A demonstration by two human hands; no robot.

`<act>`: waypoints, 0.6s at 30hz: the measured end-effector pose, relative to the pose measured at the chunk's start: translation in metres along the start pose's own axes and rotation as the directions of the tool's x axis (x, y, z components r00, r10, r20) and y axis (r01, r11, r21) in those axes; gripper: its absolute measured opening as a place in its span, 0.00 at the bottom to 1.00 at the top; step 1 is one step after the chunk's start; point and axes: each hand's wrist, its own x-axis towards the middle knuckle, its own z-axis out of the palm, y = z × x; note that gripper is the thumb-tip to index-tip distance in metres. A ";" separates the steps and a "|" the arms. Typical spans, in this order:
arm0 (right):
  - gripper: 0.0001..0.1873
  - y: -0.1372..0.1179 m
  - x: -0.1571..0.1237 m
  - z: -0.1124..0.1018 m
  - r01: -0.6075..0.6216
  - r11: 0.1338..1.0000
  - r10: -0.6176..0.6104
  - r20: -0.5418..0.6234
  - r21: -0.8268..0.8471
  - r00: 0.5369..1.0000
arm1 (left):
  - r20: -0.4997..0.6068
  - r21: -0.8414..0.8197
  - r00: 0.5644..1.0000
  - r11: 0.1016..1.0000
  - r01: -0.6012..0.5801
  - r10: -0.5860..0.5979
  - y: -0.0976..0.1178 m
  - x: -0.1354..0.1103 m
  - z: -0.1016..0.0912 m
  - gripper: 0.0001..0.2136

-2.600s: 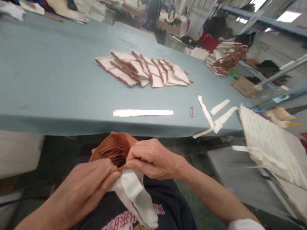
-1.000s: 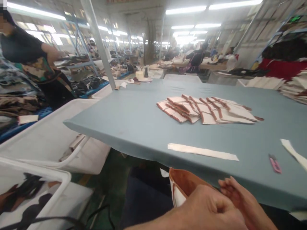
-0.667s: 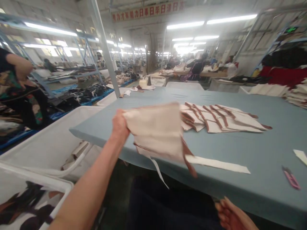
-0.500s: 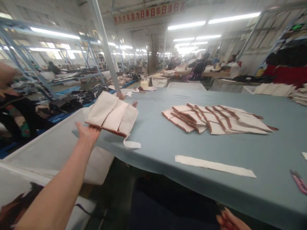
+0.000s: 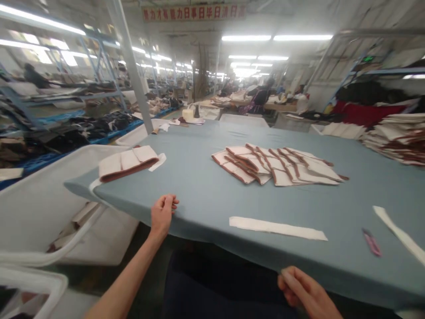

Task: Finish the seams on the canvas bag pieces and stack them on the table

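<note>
My left hand (image 5: 162, 213), fingers curled with nothing visible in them, hovers at the near edge of the table. Left of it, at the table's end, lies a folded cream fabric stack (image 5: 129, 160) with brown edging, a white strip (image 5: 157, 162) sticking out beside it. My right hand (image 5: 303, 288) is low at the front edge, thumb and fingers pinched; whatever they hold, if anything, is too small to make out. Beyond it lies a flat cream fabric strip (image 5: 277, 228). Overlapping cream pieces with brown trim (image 5: 279, 165) are fanned out mid-table.
Pink-handled thread snips (image 5: 371, 242) and another pale strip (image 5: 400, 235) lie right on the blue-grey table (image 5: 192, 177). White bins (image 5: 109, 248) stand against the left side. A tall pile of cream and brown pieces (image 5: 396, 135) is at the far right. A person (image 5: 260, 97) works in the background.
My left hand has let go of the cream fabric stack, which now lies on the table's left end, and has drawn back right and nearer. My right hand has risen further into view.
</note>
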 end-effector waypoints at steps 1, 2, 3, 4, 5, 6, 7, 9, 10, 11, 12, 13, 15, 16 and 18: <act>0.32 -0.007 -0.001 -0.002 0.047 0.998 -0.047 0.017 -0.032 0.999 | 0.065 0.019 0.998 1.000 -0.008 0.007 0.001 0.002 0.015 0.17; 0.31 -0.015 -0.001 -0.005 0.089 0.993 -0.086 0.040 -0.073 0.996 | 0.122 0.041 0.993 0.999 -0.015 0.010 0.003 0.005 0.031 0.17; 0.30 -0.023 0.001 -0.007 0.122 0.986 -0.115 0.068 -0.113 0.991 | 0.174 0.069 0.985 0.997 -0.022 0.010 0.005 0.009 0.047 0.17; 0.29 -0.031 0.003 -0.010 0.147 0.976 -0.132 0.100 -0.159 0.986 | 0.223 0.102 0.975 0.994 -0.030 0.006 0.008 0.012 0.063 0.17; 0.27 -0.039 0.008 -0.013 0.177 0.961 -0.158 0.104 -0.211 0.982 | 0.269 0.138 0.963 0.990 -0.043 0.004 0.011 0.015 0.077 0.16; 0.26 -0.048 0.015 -0.016 0.217 0.937 -0.197 0.100 -0.272 0.975 | 0.306 0.176 0.952 0.983 -0.059 0.002 0.014 0.017 0.091 0.16; 0.24 -0.057 0.025 -0.018 0.267 0.898 -0.251 0.090 -0.349 0.964 | 0.332 0.219 0.943 0.973 -0.076 0.000 0.017 0.017 0.102 0.16; 0.21 -0.073 0.053 -0.019 0.301 0.858 -0.303 0.062 -0.416 0.951 | 0.333 0.314 0.943 0.944 -0.100 -0.010 0.023 0.013 0.118 0.15; 0.19 -0.081 0.071 -0.017 0.310 0.838 -0.327 0.042 -0.448 0.944 | 0.311 0.363 0.950 0.926 -0.101 -0.019 0.025 0.010 0.122 0.14; 0.16 -0.089 0.091 -0.013 0.320 0.815 -0.353 0.024 -0.484 0.935 | 0.280 0.409 0.960 0.908 -0.094 -0.027 0.027 0.008 0.125 0.14; 0.13 -0.096 0.112 -0.007 0.329 0.787 -0.378 0.013 -0.521 0.926 | 0.248 0.445 0.968 0.891 -0.084 -0.033 0.028 0.005 0.126 0.13; 0.10 -0.103 0.134 0.001 0.335 0.757 -0.402 0.005 -0.560 0.916 | 0.219 0.471 0.975 0.879 -0.074 -0.035 0.030 0.003 0.126 0.13; 0.12 -0.113 0.178 0.018 0.345 0.690 -0.445 0.002 -0.636 0.895 | 0.183 0.499 0.983 0.864 -0.067 -0.029 0.031 0.001 0.125 0.13; 0.15 -0.116 0.198 0.027 0.347 0.655 -0.462 0.007 -0.671 0.887 | 0.169 0.507 0.985 0.859 -0.069 -0.021 0.031 0.001 0.125 0.13; 0.19 -0.118 0.232 0.043 0.346 0.583 -0.483 0.029 -0.735 0.875 | 0.135 0.518 0.991 0.852 -0.071 0.001 0.031 -0.001 0.126 0.14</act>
